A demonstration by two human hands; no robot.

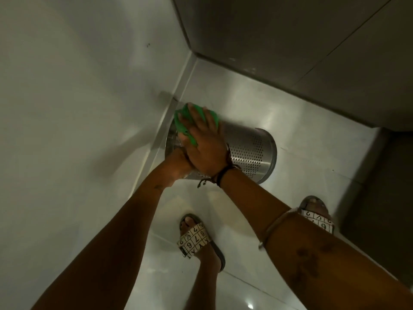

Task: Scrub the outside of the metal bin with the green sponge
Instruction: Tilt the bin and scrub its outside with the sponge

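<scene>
A perforated metal bin (252,151) is held tilted above the floor, its base toward the right and its open rim toward the wall on the left. My right hand (204,144) presses a green sponge (185,124) flat against the bin's upper side near the rim. My left hand (180,161) grips the bin at its rim, mostly hidden under my right hand. A dark cord bracelet sits on my right wrist.
A pale tiled wall (78,108) stands close on the left and a dark grey wall (290,41) at the back, meeting in a corner. My two feet in patterned sandals (196,239) stand on the glossy white floor tiles (301,135) below the bin.
</scene>
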